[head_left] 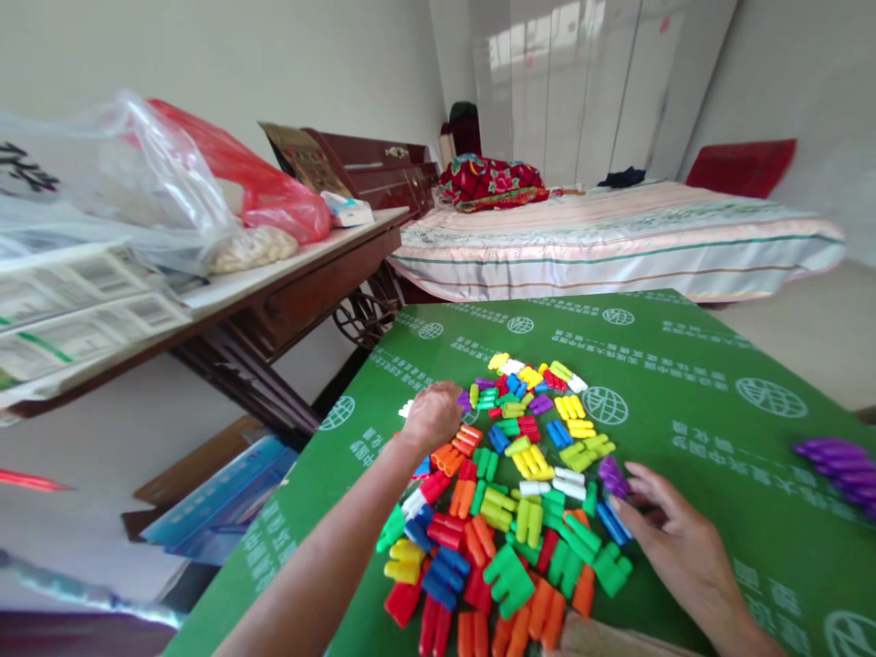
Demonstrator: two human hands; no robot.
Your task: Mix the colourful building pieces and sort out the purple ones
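Note:
A loose pile of finger-shaped plastic building blocks (510, 579) in several colours covers the near middle of a green table. At the pile's far left edge, my left hand (434, 415) is closed with the fingers curled down. A purple block (465, 401) shows right beside its fingertips; whatever those fingers hold is hidden. On the right side of the pile, my right hand (671, 525) pinches a purple block cluster (613, 476) between thumb and fingers. Just below that cluster lies a blue block (612, 522), close to the thumb.
A row of joined purple blocks (839, 470) lies apart at the green table's (691, 374) right edge. To the left stands a sewing-machine table (301, 274) bearing a red plastic bag (274, 196) and cartons. Behind is a bed (616, 233) with a striped sheet.

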